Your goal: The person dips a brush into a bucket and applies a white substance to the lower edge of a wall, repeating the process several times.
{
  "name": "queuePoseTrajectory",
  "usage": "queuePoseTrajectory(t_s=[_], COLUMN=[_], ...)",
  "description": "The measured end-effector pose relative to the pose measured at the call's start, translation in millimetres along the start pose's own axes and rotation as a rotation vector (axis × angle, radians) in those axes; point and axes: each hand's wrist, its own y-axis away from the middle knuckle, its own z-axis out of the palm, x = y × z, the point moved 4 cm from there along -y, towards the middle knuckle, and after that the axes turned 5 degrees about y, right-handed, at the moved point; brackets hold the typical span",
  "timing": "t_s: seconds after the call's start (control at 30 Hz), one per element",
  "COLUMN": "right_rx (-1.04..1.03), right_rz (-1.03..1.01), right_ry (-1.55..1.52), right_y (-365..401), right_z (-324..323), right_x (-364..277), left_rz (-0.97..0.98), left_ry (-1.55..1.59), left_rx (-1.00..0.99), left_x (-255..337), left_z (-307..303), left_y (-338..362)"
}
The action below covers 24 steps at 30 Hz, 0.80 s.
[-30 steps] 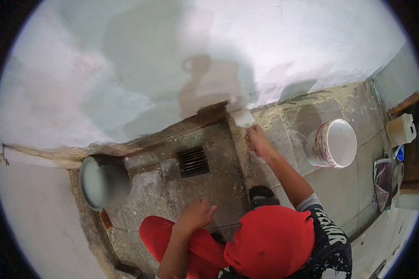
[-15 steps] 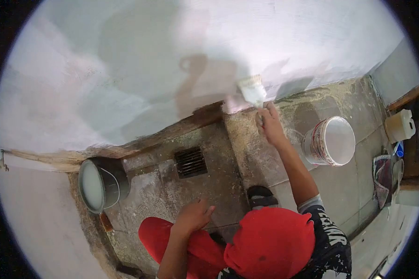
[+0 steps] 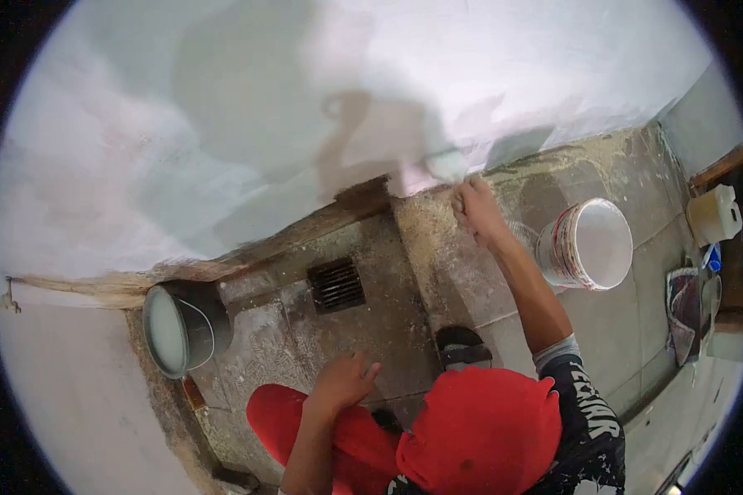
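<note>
My right hand (image 3: 477, 208) is closed around the handle of a wide paintbrush (image 3: 447, 166). Its pale bristle end lies against the lower part of the whitish wall (image 3: 487, 58), just above the floor edge, and is slightly blurred. My left hand (image 3: 347, 381) hangs over my red-clad knee with fingers loosely bent, thumb apart, and nothing in it. To the right of my right forearm stands a paint-streaked white bucket (image 3: 604, 246), its inside coated white.
A dark bucket (image 3: 210, 326) of whitish liquid stands at the left by the wall corner. A metal floor drain (image 3: 336, 285) sits in the lower tiled floor, beside a raised step. A yellowish jug (image 3: 710, 216) and a folded cloth (image 3: 683, 309) lie at the far right.
My right hand has brought the brush a little lower along the wall, and its bristles now look flattened and foreshortened. My left hand has stayed over the knee.
</note>
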Motion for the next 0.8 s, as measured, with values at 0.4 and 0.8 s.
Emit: queuePoseTrajectory(t_s=[0.4,0.8], right_rx=[-0.160,-0.076], right_rz=[-0.043,0.199], right_ry=[-0.194,-0.003], right_y=[-10.9,-16.1], right_z=[-2.7,-7.7], right_x=[29.7,45.4], left_rz=[0.022,0.014], left_ry=[0.024,0.042], left_rx=[-0.012,-0.006], left_x=[5.9,7.1], left_z=[-1.2,-4.6], left_y=[-10.0,-4.7])
